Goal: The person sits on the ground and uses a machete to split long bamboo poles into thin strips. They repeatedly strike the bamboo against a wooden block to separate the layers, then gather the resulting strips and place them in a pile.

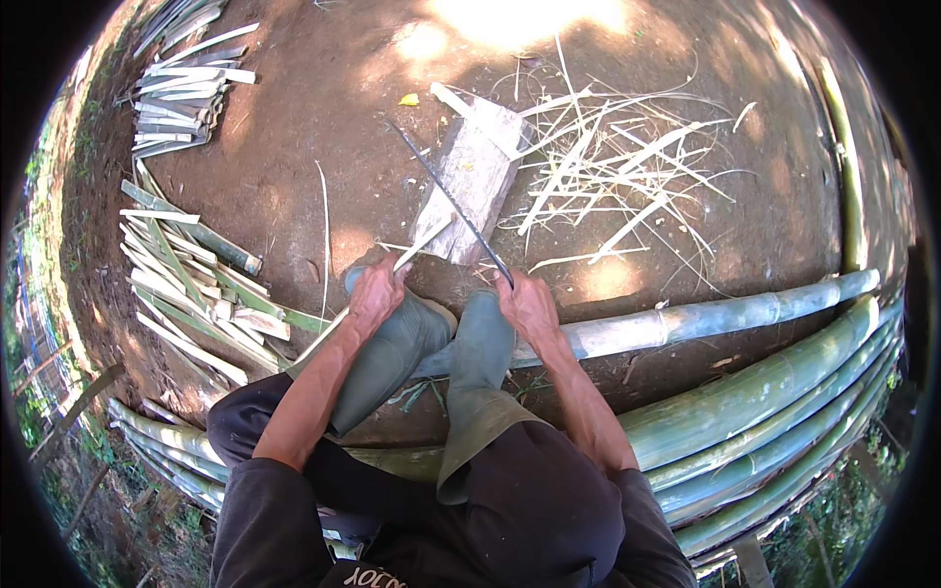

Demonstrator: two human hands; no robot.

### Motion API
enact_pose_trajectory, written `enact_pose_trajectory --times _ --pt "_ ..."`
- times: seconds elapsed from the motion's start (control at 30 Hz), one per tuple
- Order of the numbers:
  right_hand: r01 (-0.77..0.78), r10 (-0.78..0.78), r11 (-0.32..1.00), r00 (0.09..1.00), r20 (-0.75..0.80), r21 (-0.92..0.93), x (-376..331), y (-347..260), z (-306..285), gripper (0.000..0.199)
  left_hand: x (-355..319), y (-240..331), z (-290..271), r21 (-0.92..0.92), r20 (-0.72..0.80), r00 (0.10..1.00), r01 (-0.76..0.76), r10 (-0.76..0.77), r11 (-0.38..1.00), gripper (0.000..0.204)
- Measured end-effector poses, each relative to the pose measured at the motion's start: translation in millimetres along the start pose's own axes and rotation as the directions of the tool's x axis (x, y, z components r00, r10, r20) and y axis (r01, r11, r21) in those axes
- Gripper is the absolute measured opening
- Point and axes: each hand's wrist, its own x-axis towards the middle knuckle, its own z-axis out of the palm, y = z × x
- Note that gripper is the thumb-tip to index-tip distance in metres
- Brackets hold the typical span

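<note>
My left hand (376, 294) is closed around a narrow pale bamboo strip (423, 240). The strip's tail runs back under my left forearm, and its front end lies over a wooden block (487, 167). In my right hand (527, 306) is the handle of a long, thin, dark-bladed knife (443, 189). Its blade slants up to the left, across the block, and crosses over the strip near the block's lower end; I cannot tell whether they touch. Another pale strip (474, 116) lies on the block's far end. Both hands are just above my green rubber boots (392, 348).
Split bamboo pieces (186, 284) are heaped at the left, with stacked bundles (186, 103) farther back. Thin shavings (627, 167) litter the dirt right of the block. A bamboo pole (676, 321) crosses beneath my legs. More thick poles (765, 402) lie behind it.
</note>
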Motion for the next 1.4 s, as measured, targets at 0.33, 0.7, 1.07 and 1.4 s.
enact_pose_trajectory --times 0.33,0.7,1.07,1.4 --pt "0.121 -0.122 0.993 0.991 -0.056 -0.01 6.9 -4.7 2.4 0.029 4.3 -10.3 -2.1 0.07 -0.029 0.997 -0.064 0.066 0.996 0.022" --pt "0.134 -0.135 0.991 0.988 -0.07 -0.022 7.4 -10.9 1.4 0.029 0.1 -3.7 -2.3 -0.027 0.022 1.0 -0.023 0.023 0.999 0.024" --pt "0.118 -0.119 0.993 0.992 -0.048 -0.028 5.4 -19.8 -3.3 0.03 1.9 0.9 -11.9 -0.04 0.072 0.997 0.002 0.001 0.999 0.024" --pt "0.037 -0.036 0.999 0.999 0.021 -0.01 9.9 -2.8 -0.3 0.035 1.5 -2.5 -9.7 -0.053 0.103 0.994 0.034 -0.029 0.998 0.022"
